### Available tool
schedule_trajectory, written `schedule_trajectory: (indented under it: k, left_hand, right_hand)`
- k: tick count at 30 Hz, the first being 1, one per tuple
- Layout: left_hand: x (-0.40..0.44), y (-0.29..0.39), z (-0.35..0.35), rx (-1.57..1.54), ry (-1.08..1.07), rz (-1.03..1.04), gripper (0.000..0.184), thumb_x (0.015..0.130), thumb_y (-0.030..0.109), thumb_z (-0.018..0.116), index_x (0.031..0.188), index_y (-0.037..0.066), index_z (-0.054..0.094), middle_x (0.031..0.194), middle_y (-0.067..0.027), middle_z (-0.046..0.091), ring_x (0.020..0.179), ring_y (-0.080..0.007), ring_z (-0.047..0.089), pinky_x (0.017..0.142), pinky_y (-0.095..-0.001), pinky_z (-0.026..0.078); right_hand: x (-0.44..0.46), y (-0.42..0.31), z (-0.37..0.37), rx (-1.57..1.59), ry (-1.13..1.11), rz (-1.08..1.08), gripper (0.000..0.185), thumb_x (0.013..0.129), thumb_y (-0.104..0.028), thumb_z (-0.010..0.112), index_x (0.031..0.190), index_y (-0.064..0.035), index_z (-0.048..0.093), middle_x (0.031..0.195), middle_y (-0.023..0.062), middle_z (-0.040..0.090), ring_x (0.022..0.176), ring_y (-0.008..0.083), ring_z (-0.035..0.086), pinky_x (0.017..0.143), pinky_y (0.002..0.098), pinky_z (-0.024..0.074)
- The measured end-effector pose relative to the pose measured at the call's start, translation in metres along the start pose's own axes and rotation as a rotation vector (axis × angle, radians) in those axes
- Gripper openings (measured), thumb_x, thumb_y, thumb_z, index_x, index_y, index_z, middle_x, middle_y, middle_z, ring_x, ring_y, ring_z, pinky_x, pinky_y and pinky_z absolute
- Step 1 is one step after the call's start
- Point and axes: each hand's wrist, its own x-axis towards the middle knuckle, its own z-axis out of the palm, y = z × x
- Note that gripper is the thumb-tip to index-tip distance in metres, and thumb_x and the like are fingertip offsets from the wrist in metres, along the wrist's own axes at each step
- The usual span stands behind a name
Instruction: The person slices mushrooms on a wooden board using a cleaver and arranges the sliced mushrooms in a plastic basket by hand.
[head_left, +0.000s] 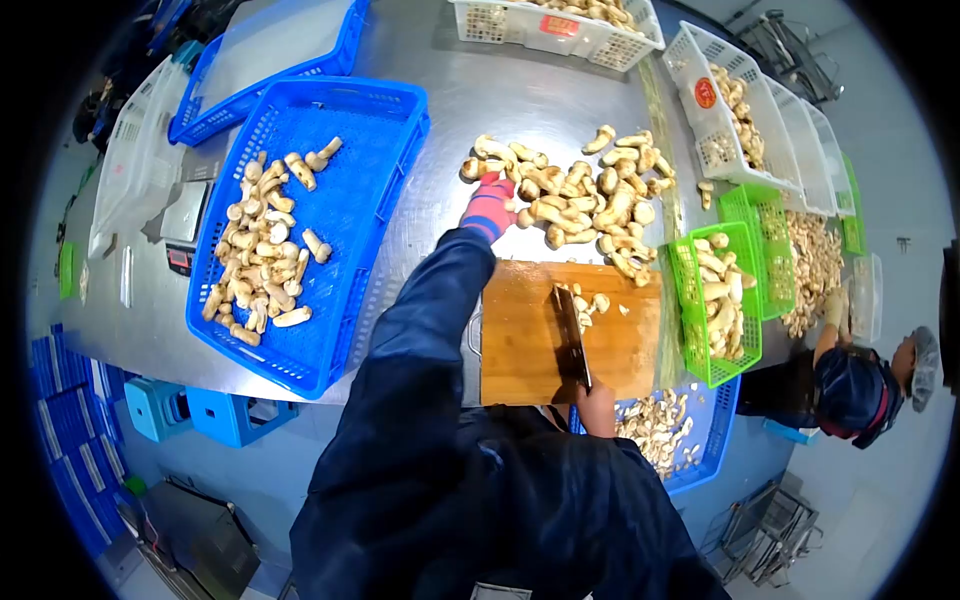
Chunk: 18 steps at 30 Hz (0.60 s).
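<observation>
My left hand, in a pink glove with blue bands, reaches to the left edge of a pile of thick-stemmed mushrooms on the metal table. Its fingers are partly spread against the nearest mushrooms, and no mushroom shows clearly held in them. My right hand is closed round the handle of a knife with a broad dark blade. The blade rests over a wooden cutting board. A few small cut mushroom pieces lie just right of the blade.
Left stands a blue crate with mushrooms; a green basket of mushrooms is right of the board. Below the table edge, a blue bin holds trimmings. White crates line the far side. A co-worker works at the right.
</observation>
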Motion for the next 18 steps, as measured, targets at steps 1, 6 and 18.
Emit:
schedule_trajectory:
  k: [1, 6, 18]
  left_hand:
    - [-0.011, 0.005, -0.009, -0.252, -0.033, -0.145, 0.028, 0.068, 0.006, 0.065, 0.094, 0.009, 0.055, 0.115, -0.0146, 0.050, 0.105, -0.0283, 0.052, 0.082, -0.0340, 0.046]
    - [-0.121, 0.057, -0.031, -2.340, -0.072, -0.552, 0.041, 0.088, 0.028, 0.048, 0.127, 0.017, 0.044, 0.124, -0.0097, 0.047, 0.103, -0.0291, 0.051, 0.076, -0.0371, 0.045]
    - [-0.228, 0.086, 0.012, -0.828, -0.023, -0.726, 0.040, 0.084, 0.022, 0.059, 0.119, 0.012, 0.043, 0.094, -0.0081, 0.056, 0.067, -0.0161, 0.056, 0.054, -0.0260, 0.046]
  right_hand:
    - [0.002, 0.000, -0.001, 0.003, 0.018, -0.022, 0.019, 0.076, -0.014, 0.055, 0.084, 0.0028, 0.060, 0.068, 0.0268, 0.057, 0.065, 0.0433, 0.056, 0.060, 0.0486, 0.0450]
    - [0.002, 0.009, 0.002, 0.024, 0.020, 0.001, 0.020, 0.078, -0.017, 0.054, 0.084, 0.0006, 0.061, 0.072, 0.0267, 0.057, 0.070, 0.0445, 0.055, 0.061, 0.0476, 0.0440]
    - [-0.008, -0.031, -0.015, 0.135, -0.146, 0.001, 0.030, 0.077, -0.025, 0.057, 0.080, 0.0048, 0.060, 0.067, 0.0247, 0.057, 0.065, 0.0383, 0.058, 0.058, 0.0407, 0.0435]
